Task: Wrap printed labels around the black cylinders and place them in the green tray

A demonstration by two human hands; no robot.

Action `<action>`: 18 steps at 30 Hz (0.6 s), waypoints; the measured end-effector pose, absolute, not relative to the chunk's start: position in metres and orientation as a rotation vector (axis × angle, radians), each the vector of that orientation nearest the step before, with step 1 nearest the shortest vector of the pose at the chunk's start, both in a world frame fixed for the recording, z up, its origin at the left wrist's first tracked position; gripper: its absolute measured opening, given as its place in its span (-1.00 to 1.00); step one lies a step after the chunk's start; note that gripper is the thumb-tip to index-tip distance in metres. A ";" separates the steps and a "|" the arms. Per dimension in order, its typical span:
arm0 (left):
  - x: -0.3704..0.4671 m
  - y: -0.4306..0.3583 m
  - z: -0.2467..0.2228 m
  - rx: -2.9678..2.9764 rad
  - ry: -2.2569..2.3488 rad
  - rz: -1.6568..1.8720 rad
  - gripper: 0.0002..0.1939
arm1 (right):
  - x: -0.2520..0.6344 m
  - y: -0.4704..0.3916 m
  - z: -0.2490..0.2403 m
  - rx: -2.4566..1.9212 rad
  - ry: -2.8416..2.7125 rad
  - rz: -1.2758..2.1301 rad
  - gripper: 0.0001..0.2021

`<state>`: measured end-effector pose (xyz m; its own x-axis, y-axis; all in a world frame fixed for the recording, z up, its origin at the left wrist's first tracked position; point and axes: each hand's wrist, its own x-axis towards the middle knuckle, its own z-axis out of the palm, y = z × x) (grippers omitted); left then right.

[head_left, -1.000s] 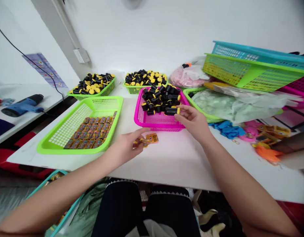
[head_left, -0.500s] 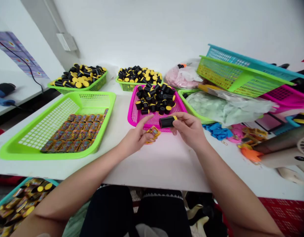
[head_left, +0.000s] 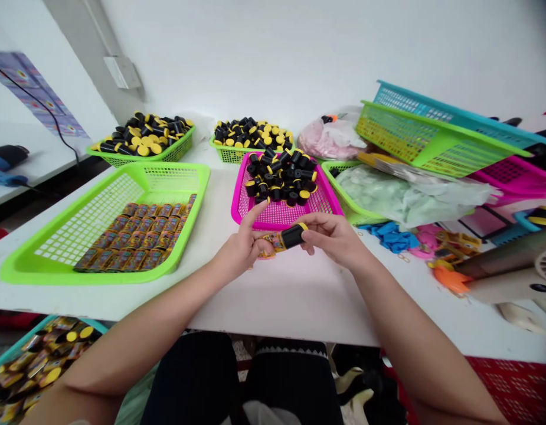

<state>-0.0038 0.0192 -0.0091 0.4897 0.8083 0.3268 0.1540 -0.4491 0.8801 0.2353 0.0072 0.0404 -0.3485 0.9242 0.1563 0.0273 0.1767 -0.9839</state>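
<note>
My left hand point(head_left: 238, 252) pinches a small yellow printed sleeve point(head_left: 275, 241), its index finger stretched out toward the pink basket. My right hand point(head_left: 335, 241) grips a black cylinder with a yellow end point(head_left: 292, 237) between thumb and fingers. The cylinder's black end meets the sleeve; whether it sits inside cannot be made out. Just beyond both hands, the pink basket point(head_left: 241, 208) holds a heap of similar black cylinders point(head_left: 279, 177). To the left, a large green basket point(head_left: 38, 273) contains rows of sleeved pieces point(head_left: 137, 241).
Two green baskets point(head_left: 173, 154) point(head_left: 231, 156) heaped with black-and-yellow cylinders stand along the wall. Stacked baskets point(head_left: 432, 139) and bagged pieces point(head_left: 379, 189) crowd the right side. A grey fan point(head_left: 516, 271) lies at far right. Below the table's left edge is a bin of wrapped pieces point(head_left: 38, 366).
My right hand has moved left and slightly down, bringing the black cylinder against the printed sleeve. My left hand has stayed nearly in place, still holding the sleeve.
</note>
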 end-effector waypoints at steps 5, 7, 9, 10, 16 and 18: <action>0.001 0.016 -0.002 1.922 0.709 0.998 -0.14 | 0.227 0.001 0.047 -0.968 -1.616 1.212 -0.69; 0.005 0.013 0.004 1.909 0.611 1.016 -0.09 | 0.223 -0.001 0.047 -0.948 -1.656 1.167 -0.69; 0.009 0.010 0.008 1.876 0.530 1.031 -0.05 | 0.221 -0.003 0.045 -0.908 -1.704 1.171 -0.67; 0.009 0.010 0.009 1.871 0.513 1.033 -0.05 | 0.221 -0.003 0.044 -0.894 -1.720 1.188 -0.65; 0.005 0.007 0.008 2.139 0.729 1.000 -0.25 | 0.222 0.001 0.036 -0.946 -1.613 1.412 -0.59; 0.005 0.006 0.007 2.186 0.785 1.009 -0.25 | 0.220 0.002 0.035 -0.956 -1.567 1.437 -0.57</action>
